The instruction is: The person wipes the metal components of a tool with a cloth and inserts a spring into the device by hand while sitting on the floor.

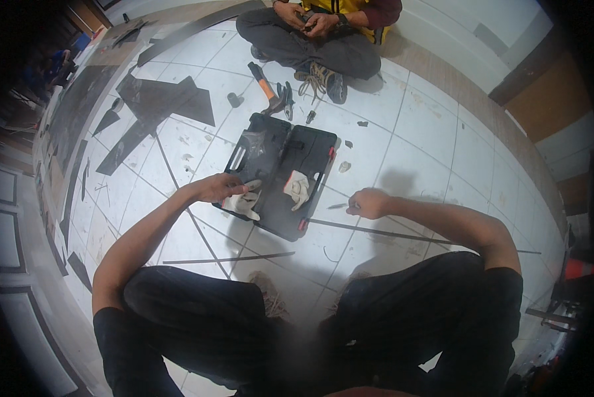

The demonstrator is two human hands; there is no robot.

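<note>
An open black plastic tool case [301, 155] lies on the tiled floor between my feet and the co-worker. Inside it are a white work glove [299, 190] on the right and another white work glove [247, 205] at the near left. My left hand [219, 188] is over the case's left edge, its fingers bent beside that second glove; what they grip is unclear. To the right of the case, my right hand [370, 202] is closed in a pinch on a small thin pointed piece [337, 206], which points left. Clear plastic [252, 142] lies in the case's left half.
A co-worker [310, 43] sits cross-legged beyond the case, both hands on a small dark object. Near them lie a hammer [265, 86] with an orange-and-black handle and pliers [288, 100]. Dark sheet offcuts [164, 102] spread at left; thin strips [231, 258] cross the floor.
</note>
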